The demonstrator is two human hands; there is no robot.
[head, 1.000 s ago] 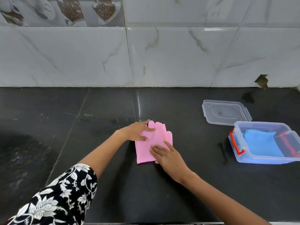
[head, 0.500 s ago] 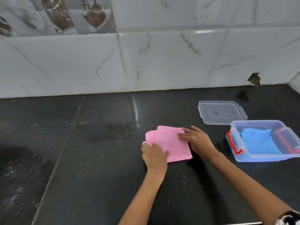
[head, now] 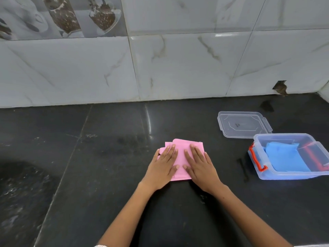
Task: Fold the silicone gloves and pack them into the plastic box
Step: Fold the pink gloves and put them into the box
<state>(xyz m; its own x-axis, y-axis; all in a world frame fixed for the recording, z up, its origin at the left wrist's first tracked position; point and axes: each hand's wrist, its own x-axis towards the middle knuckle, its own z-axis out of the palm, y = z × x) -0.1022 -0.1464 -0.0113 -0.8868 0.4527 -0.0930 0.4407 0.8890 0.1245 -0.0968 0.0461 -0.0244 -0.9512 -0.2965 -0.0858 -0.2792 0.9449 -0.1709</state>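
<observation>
2 flat hands are pressing the folded pink glove (head: 181,154) against the black counter (head: 106,175) right in front of you: your left hand (head: 162,167) is lying on its left half and your right hand (head: 200,166) on its right half, fingers straight and close together, gripping nothing. the glove is looking like a compact folded pad, its long axis running away from you toward the tiled wall (head: 178,68), with its near edge peeking out between your wrists. the plastic box (head: 288,174) is sitting well off to your right, standing open, with a folded blue glove (head: 284,157) already lying inside and a red latch (head: 256,159) showing on its left end; the clear lid (head: 243,124) is resting on the counter just behind the box. that is the relation your coming move is hanging on, as i am judging it: the box is lying to the right of the pink pad, so your right hand is the nearer 1 for the carry, while your left could be keeping the fold from springing open until you are pinching it. silicone is tending to unfold, so you are likely needing a firm pinch across the layers before lifting.
</observation>
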